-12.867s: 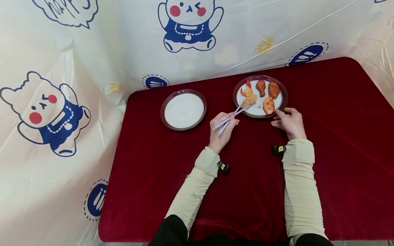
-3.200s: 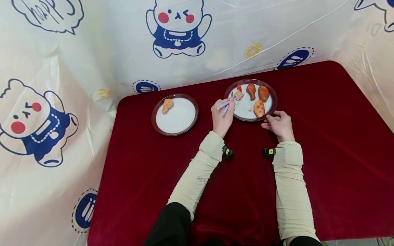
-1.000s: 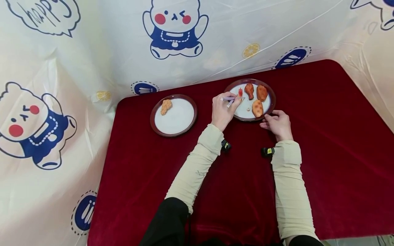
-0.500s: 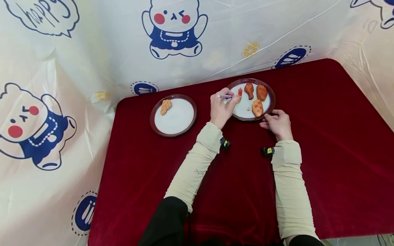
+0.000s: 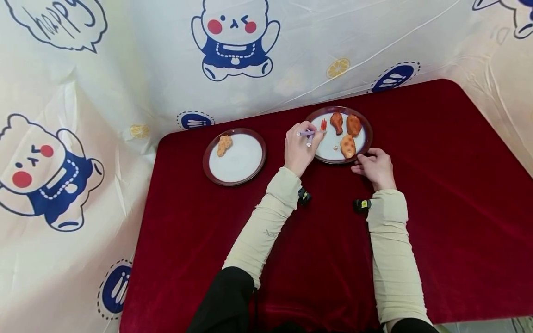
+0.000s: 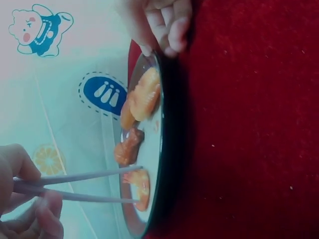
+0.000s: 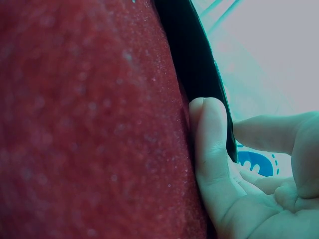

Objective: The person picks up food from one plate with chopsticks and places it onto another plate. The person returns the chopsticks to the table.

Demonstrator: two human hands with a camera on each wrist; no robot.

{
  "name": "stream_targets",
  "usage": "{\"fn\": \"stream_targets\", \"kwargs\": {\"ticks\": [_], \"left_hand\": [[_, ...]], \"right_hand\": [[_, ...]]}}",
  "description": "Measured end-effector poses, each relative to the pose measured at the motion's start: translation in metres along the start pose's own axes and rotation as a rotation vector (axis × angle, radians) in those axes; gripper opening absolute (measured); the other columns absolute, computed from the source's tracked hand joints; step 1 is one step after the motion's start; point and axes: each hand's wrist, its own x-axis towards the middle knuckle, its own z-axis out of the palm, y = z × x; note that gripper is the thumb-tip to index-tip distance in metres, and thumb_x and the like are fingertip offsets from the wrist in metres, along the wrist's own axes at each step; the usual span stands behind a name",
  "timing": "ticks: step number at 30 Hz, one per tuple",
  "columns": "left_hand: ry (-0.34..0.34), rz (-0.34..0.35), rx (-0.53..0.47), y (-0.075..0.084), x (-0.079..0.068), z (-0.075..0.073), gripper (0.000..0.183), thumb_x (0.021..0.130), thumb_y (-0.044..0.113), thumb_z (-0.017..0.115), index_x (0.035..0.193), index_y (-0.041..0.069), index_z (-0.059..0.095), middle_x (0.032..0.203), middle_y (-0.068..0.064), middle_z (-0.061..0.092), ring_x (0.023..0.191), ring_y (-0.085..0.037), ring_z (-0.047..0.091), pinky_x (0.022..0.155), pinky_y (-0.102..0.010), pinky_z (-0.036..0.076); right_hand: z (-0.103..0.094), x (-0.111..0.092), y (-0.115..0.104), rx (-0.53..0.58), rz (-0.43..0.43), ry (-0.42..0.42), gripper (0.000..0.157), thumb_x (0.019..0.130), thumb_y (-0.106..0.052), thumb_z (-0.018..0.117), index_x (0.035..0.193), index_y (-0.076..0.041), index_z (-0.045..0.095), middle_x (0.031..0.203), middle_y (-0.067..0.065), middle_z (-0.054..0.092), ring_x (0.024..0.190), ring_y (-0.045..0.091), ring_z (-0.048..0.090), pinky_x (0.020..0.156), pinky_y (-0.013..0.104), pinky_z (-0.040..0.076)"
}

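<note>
Chopsticks (image 6: 84,176) clamped in the left hand (image 5: 299,149) point at a shrimp (image 6: 143,187) — drumstick (image 5: 337,123) beside it, right hand (image 5: 376,167) pinching the plate (image 5: 325,149).

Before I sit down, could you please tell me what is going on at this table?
A person's left hand holds a pair of chopsticks, their tips at a shrimp on the fuller plate; I can't tell whether they grip it. The right hand pinches that plate's edge. A drumstick and two other browned pieces lie there too. The other plate, off to the left, holds one piece of fried chicken.
</note>
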Motion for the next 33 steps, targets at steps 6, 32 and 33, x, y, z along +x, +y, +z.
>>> {"fn": "stream_targets", "kwargs": {"ticks": [6,32,33], "left_hand": [[-0.036,-0.023,0.039,0.0018,-0.0021,-0.0021,0.017,0.09,0.019,0.055,0.086,0.006,0.066,0.081,-0.009,0.063,0.081,-0.021,0.053,0.069,-0.029,0.047],[0.044,0.037,-0.132,-0.0009,-0.0008,-0.0028,0.02,0.081,0.012,0.063,0.084,-0.004,0.075,0.079,-0.015,0.073,0.069,-0.022,0.067,0.06,-0.015,0.05],[0.041,0.051,-0.139,-0.002,-0.0011,-0.0028,0.019,0.081,0.011,0.063,0.084,-0.005,0.075,0.079,-0.015,0.073,0.069,-0.022,0.067,0.06,-0.014,0.05]], "right_hand": [[-0.0004,-0.0003,0.0001,0.004,-0.001,-0.004,0.056,0.098,-0.01,0.05,0.145,0.009,0.025,0.072,-0.003,0.063,0.056,0.006,0.068,0.062,0.021,0.059],[0.0,-0.0004,-0.0003,0.005,0.015,-0.006,0.057,0.098,-0.011,0.05,0.146,0.008,0.025,0.075,-0.001,0.062,0.058,0.006,0.068,0.063,0.02,0.059],[-0.0002,-0.0002,-0.0004,0.005,0.015,-0.009,0.057,0.098,-0.011,0.05,0.146,0.008,0.025,0.075,-0.001,0.062,0.058,0.006,0.068,0.064,0.02,0.059]]}}
